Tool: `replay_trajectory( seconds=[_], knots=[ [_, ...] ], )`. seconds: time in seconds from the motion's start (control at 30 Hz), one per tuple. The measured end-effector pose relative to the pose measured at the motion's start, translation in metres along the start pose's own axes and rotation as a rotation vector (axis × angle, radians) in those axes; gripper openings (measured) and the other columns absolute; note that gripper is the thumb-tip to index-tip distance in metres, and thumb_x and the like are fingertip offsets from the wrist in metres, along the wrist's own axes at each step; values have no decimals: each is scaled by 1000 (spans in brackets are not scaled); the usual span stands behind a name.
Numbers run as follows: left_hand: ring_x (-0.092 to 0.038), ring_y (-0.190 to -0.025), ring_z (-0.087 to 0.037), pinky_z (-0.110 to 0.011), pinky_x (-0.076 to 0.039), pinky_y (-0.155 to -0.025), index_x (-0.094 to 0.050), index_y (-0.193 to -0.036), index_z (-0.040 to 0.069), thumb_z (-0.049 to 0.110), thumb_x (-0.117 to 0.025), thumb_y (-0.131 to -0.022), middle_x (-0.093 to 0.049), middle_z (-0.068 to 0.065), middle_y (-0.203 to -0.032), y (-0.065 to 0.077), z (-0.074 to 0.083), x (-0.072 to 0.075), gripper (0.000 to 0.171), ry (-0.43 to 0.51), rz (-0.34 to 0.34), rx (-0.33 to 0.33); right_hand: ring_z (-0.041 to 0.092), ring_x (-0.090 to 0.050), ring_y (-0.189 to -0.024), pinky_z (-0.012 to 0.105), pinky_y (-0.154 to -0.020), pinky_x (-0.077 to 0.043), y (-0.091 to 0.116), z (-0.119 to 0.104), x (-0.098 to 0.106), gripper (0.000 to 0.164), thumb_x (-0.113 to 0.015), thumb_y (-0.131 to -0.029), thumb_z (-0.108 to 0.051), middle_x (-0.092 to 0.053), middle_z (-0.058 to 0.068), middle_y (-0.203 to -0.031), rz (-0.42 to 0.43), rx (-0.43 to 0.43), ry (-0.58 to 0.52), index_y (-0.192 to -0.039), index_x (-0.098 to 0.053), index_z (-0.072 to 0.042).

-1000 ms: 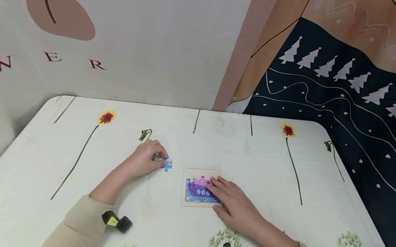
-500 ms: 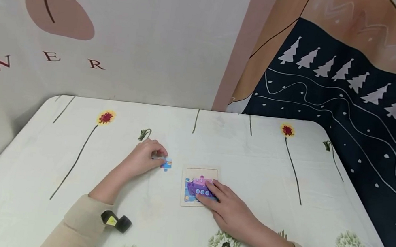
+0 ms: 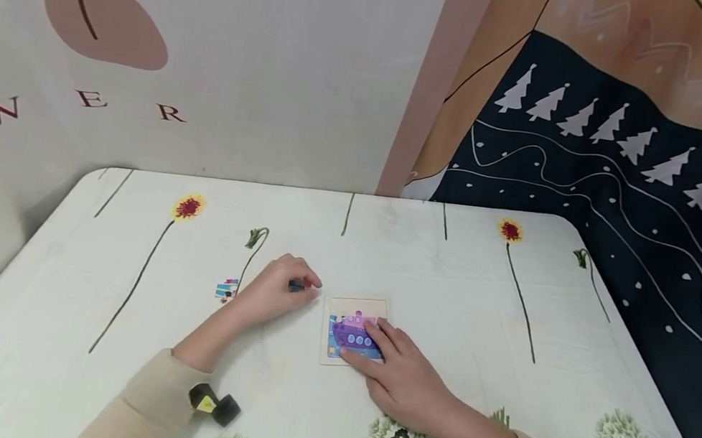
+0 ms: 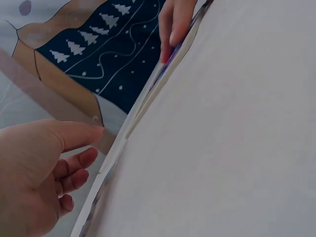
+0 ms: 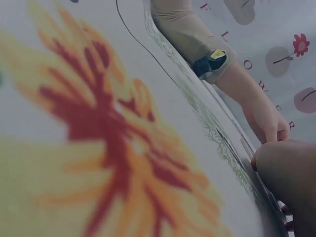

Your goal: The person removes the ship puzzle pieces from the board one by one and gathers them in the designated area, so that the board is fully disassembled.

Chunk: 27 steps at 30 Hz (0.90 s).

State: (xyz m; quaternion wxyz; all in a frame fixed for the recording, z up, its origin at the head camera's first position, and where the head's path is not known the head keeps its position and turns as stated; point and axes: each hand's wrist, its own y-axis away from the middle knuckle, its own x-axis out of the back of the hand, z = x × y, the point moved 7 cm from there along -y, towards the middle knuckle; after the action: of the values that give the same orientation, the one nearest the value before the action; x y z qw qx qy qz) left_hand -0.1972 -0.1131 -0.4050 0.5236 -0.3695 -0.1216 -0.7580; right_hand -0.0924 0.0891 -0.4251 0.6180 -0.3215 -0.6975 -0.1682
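Observation:
A small wooden-framed puzzle board [image 3: 357,306] with a purple ship picture lies mid-table in the head view; its upper strip is bare wood. My right hand [image 3: 407,377] rests on its right side, fingers spread across the picture. To the board's left is my left hand [image 3: 278,289], over the table with fingers loosely bent. A dark blue bit of a puzzle piece [image 3: 296,285] shows through the gap behind its thumb. Thumb and fingertips [image 4: 88,157] stand apart in the left wrist view, nothing visible between them. More colourful puzzle pieces [image 3: 226,290] lie left of that wrist.
A white flower-printed cloth [image 3: 448,281] covers the table. Behind it hangs a pale printed curtain [image 3: 274,95], and a dark tree-patterned one [image 3: 619,206] is at the right. A black strapped device [image 3: 214,406] sits on the left sleeve.
My left hand has moved right from the piece it was touching, uncovering the pieces by its wrist. My right hand has slid a little left across the board.

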Motion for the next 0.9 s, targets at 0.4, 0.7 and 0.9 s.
replay_trajectory(
  seconds=[0.4, 0.7, 0.9],
  knots=[
    [-50, -88, -13, -35, -41, -79, -75, -93, 14, 20, -78, -79, -64, 11, -91, 4, 15, -26, 16, 49, -120, -49, 31, -21, -141, 52, -104, -30, -1, -2, 1, 44, -43, -100, -25, -33, 15, -150, -5, -11, -23, -142, -45, -39],
    [-46, -89, -11, -37, -36, -82, -74, -86, 19, 23, -84, -69, -55, 14, -91, 7, 20, -34, 20, -43, -153, -37, 32, -21, -141, 50, -105, -30, -1, -3, 1, 43, -44, -100, -26, -32, 15, -151, -11, -12, -24, -141, -47, -36],
    [-45, -88, -11, -36, -35, -81, -72, -82, 20, 22, -85, -69, -54, 14, -90, 6, 19, -36, 18, -53, -156, -18, 32, -21, -141, 50, -105, -30, -1, -3, 2, 43, -45, -99, -25, -32, 15, -151, -5, -17, -24, -141, -48, -36]
  ],
)
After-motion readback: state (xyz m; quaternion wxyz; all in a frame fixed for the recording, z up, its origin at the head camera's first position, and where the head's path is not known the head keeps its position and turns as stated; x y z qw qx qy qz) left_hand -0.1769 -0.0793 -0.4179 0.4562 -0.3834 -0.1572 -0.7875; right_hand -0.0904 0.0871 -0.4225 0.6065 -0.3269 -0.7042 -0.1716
